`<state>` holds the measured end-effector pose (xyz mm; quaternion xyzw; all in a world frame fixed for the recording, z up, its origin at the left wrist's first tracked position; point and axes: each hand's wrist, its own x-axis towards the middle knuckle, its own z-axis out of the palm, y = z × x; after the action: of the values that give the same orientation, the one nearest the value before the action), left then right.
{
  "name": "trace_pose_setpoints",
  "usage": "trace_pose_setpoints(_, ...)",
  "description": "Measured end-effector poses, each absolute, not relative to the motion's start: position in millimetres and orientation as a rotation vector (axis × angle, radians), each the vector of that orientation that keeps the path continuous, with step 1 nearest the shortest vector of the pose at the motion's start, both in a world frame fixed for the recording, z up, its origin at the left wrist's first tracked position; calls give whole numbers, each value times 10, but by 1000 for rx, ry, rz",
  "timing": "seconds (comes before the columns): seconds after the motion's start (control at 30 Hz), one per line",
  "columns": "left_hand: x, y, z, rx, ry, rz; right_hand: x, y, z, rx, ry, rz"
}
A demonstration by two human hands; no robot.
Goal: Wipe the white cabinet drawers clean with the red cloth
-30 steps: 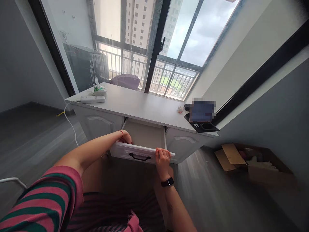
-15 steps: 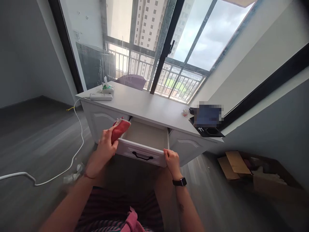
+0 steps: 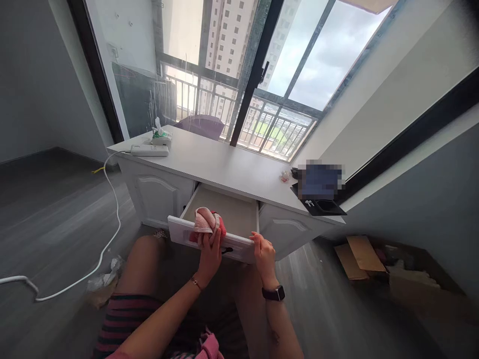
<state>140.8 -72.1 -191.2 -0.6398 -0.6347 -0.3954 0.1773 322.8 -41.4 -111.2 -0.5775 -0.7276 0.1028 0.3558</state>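
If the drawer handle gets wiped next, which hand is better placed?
Probably the left hand: it holds the red-and-pink cloth at the drawer front, beside the dark handle. The right hand shows no cloth and holds the front's right end.

Light: daylight, from window [image 3: 258, 75], 12 o'clock. Sky [image 3: 337, 55], 1 o'clock: brightest area, clouds legible.
Tabletop [image 3: 217, 154], centre: pale, soft sheen.
Drawer [image 3: 239, 214]: interior evenly lit; deep shade beneath, 6 o'clock.
Floor [image 3: 75, 224], 8 o'clock: dim.
Box [image 3: 413, 284], 4 o'clock: murky, soft.
Screen [image 3: 321, 182], 3 o'clock: pixelated.
Edges: wide-angle stretch; dark corner, 2 o'clock.
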Motion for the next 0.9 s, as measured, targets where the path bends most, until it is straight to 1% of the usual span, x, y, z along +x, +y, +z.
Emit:
trace_pose_setpoints(0.1, 1622, -706, -1965, -1866, -1706, -1054, 3248, -427, -1007, -1505, -1779, 473)
trace_pose_setpoints(0.17, 1784, -705, -2006, -1928, -1699, -1009, 3259, -427, -965, -1501, -1757, 549)
trace_pose_setpoints(0.37, 2161, -667, -2182, -2367, -1366, -798, 3293, -384, -894, -1521, -1831, 586)
trace_pose_setpoints(0.53, 2159, -595, -2295, -2583, -1293, -701, 3303, -366, -803, -1533, -1931, 632)
trace_pose_setpoints(0.7, 2126, -569, -2387, -2588, -1218, -689, 3334, -349, -763, -1509, -1957, 654)
trace_pose_setpoints(0.9, 2004, -558, -2749, -2679, -1185, -737, 3355, -365, -732, -1462, -1963, 726)
